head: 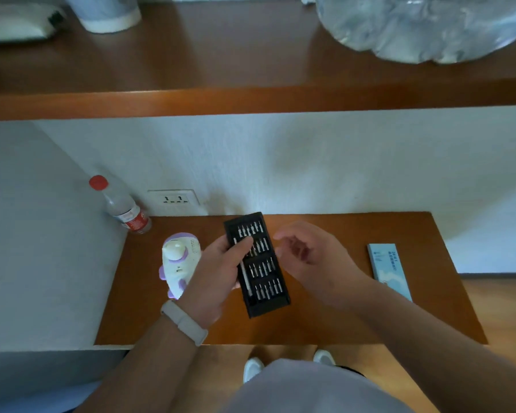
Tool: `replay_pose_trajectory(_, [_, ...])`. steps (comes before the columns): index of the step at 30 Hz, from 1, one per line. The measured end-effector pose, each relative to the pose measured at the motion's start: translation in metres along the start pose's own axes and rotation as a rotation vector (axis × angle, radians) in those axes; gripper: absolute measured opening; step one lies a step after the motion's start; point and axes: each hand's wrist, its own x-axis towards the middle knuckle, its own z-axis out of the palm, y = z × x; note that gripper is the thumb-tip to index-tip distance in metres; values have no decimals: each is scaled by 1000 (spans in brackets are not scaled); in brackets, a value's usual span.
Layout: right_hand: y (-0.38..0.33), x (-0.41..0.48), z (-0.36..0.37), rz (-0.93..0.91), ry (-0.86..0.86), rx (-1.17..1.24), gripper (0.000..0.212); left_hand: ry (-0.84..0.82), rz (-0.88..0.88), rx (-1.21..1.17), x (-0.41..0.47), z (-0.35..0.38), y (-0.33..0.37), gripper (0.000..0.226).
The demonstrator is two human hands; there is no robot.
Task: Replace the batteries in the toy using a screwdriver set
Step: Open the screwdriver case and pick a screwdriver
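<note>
1. On my feed the far left shows a red-capped water bottle [122, 208] in the back corner of the table [325, 323], close against the walls. I judge it is kept there to be out of the working area.
2. The toy [178, 262], white and purple, lies on the table just left of the left hand, which hides its near end. Nothing holds it. I read it as waiting until a tool is chosen.
3. The left hand [218, 271], with a pale wristband [185, 323] on the wrist, grasps the screwdriver set [262, 263]. The thumb lies across the top of the black tray and the fingers go under its left edge, which steadies it and turns the bits toward the camera. A silver driver handle [246, 275] lies along the tray's left side. I cannot tell whether the tray's near end rests on the wood.
4. The right hand [310, 251] hovers just beside the tray's right edge, fingers loosely curled and grasping nothing. I judge it is placed to pick out the driver or a bit.
5. A light-blue sleeve [389, 271] lies well apart, near the table's right edge. It is probably the set's cover.
6. There is bare wood in front of the tray and between the right hand and the sleeve, which is enough to set the tray down. Walls close off the back and left, a shelf [251, 99] hangs above, and the near edge is close to the body.
</note>
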Motion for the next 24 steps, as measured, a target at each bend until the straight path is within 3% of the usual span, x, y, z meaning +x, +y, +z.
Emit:
replay_pose_trajectory(6, [6, -15, -47, -204, 32, -285, 26, -134, -28, -80, -8, 59, 20, 24])
replay_pose_trajectory(12, [23, -25, -87, -228, 88, -264, 26, -153, -7, -86, -9, 103, 34, 26])
replay_pose_trajectory(24, [38, -35, -138, -279, -7, -315, 36, -154, 36, 8, -13, 150, 42, 28])
